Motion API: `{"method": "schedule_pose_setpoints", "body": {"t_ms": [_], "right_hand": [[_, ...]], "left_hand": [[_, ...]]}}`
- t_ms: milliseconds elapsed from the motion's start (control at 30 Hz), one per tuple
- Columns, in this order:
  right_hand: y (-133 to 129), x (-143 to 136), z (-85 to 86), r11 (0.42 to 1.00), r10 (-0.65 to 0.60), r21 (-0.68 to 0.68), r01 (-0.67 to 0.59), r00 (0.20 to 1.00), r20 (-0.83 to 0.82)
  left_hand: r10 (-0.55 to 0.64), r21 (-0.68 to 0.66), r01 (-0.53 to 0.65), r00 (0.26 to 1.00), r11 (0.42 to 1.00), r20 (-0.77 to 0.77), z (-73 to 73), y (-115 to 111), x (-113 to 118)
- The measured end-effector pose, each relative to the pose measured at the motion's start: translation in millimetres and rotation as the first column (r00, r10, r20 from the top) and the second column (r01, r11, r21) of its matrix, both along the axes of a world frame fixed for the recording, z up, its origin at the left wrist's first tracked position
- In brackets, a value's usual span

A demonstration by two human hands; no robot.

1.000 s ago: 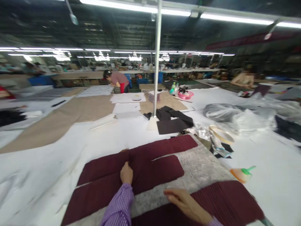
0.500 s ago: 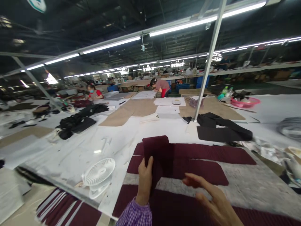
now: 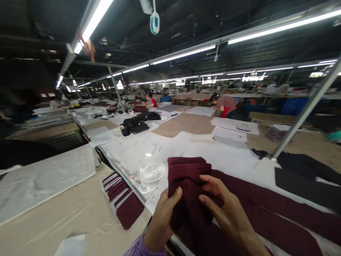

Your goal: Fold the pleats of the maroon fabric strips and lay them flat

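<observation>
A bundle of maroon fabric pieces (image 3: 189,174) is raised in front of me, its upper edges fanned in layers. My left hand (image 3: 166,209) grips it from the left, thumb pressed on the front face. At the right edge of the bundle, my right hand (image 3: 226,206) has its thumb and fingertips on the cloth. The lower part of the bundle falls in folds between both hands. More maroon fabric panels (image 3: 277,217) lie flat on the table to the right, partly hidden behind my right hand.
A small white fan (image 3: 152,174) stands left of the bundle. Maroon pieces with pale strips (image 3: 124,201) lie on a lower beige surface (image 3: 74,202). Black fabric (image 3: 306,185) and a metal post (image 3: 306,110) are at the right. Two people work farther back.
My view has turned left. The bundle is lifted off the panels, and its layered edges now show. My right hand has moved from free air onto the cloth.
</observation>
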State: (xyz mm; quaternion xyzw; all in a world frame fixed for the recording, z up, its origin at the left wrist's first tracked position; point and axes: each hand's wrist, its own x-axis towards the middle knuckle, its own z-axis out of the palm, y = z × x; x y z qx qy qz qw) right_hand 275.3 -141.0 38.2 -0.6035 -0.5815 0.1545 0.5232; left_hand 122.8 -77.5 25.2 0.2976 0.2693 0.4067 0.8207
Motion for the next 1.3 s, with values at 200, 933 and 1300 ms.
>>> {"method": "schedule_pose_setpoints", "body": {"t_ms": [200, 933, 1300], "right_hand": [[19, -8, 10.9, 0.993, -0.011, 0.12, -0.012, 0.981, 0.194], [24, -46, 1.9, 0.837, 0.359, -0.027, -0.546, 0.586, -0.726], [27, -69, 1.6, 0.974, 0.145, -0.012, -0.226, 0.665, -0.733]], "left_hand": [[0.04, -0.026, -0.039, 0.997, 0.999, 0.06, 0.9, 2, -32], [0.035, -0.039, -0.035, 0.999, 0.999, 0.012, -14.4, 5, -78], [0.063, 0.037, -0.062, 0.998, 0.997, -0.024, -10.5, 4, -71]]}}
